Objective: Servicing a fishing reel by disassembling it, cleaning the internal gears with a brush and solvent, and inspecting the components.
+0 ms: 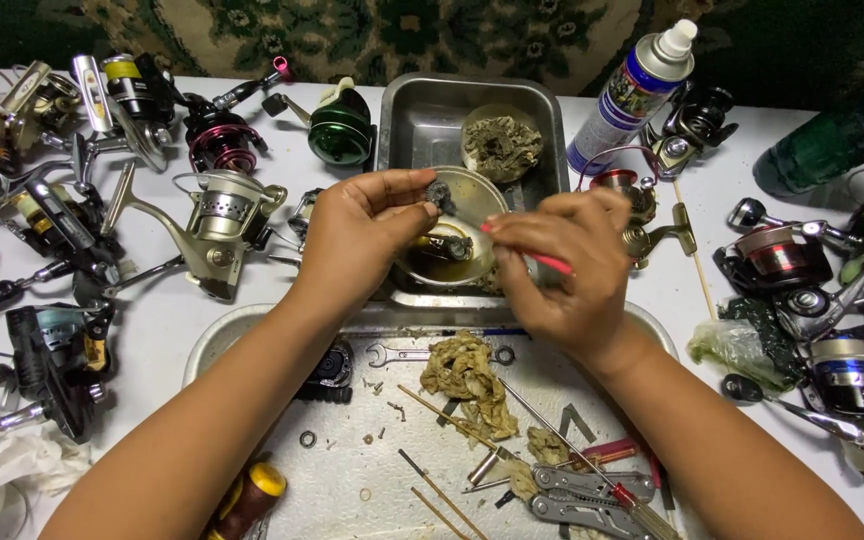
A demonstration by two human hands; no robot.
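Note:
My left hand [364,228] pinches a small dark greasy reel part [440,195] between thumb and forefinger, above a round metal bowl [477,195]. My right hand [562,265] grips a thin red-handled tool [550,263], its tip pointing at that part. In the bowl lies another dark part in brownish liquid [449,247]. The bowl sits in a rectangular steel pan [417,120], which also holds a small dish of dirty rag [501,143].
A round metal tray [352,470] near me carries a wrench [397,353], a greasy rag [467,375], screws, sticks and a folding multi-tool [592,493]. Several fishing reels crowd the left [217,215] and right [782,255] of the white table. A spray can [632,95] stands behind.

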